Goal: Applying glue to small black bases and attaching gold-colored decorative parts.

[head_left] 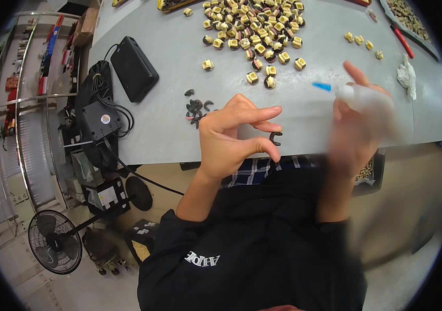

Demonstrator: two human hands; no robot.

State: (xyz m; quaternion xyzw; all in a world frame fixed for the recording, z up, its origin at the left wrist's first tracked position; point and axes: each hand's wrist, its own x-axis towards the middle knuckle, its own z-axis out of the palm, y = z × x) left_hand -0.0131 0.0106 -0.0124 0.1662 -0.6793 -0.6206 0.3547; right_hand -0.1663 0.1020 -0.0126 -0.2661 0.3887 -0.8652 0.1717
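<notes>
Between finger and thumb, my left hand (230,136) pinches a small black C-shaped piece (276,138) above the table's near edge. My right hand (353,137), smeared by motion, grips a pale squeeze bottle (368,101). The bottle's blue nozzle (322,86) points left, apart from the C-shaped piece. Beside my left wrist lies a small pile of black curved pieces (194,107). Beyond my hands, many small cream-and-black parts (252,31) with square hollows are heaped on the grey table (164,124).
A black box-shaped device (134,68) and a cabled black unit (102,120) sit at the table's left. At the right are a red pen (402,41), a crumpled white tissue (407,76) and a tray of small parts (412,20). A fan (55,241) stands lower left.
</notes>
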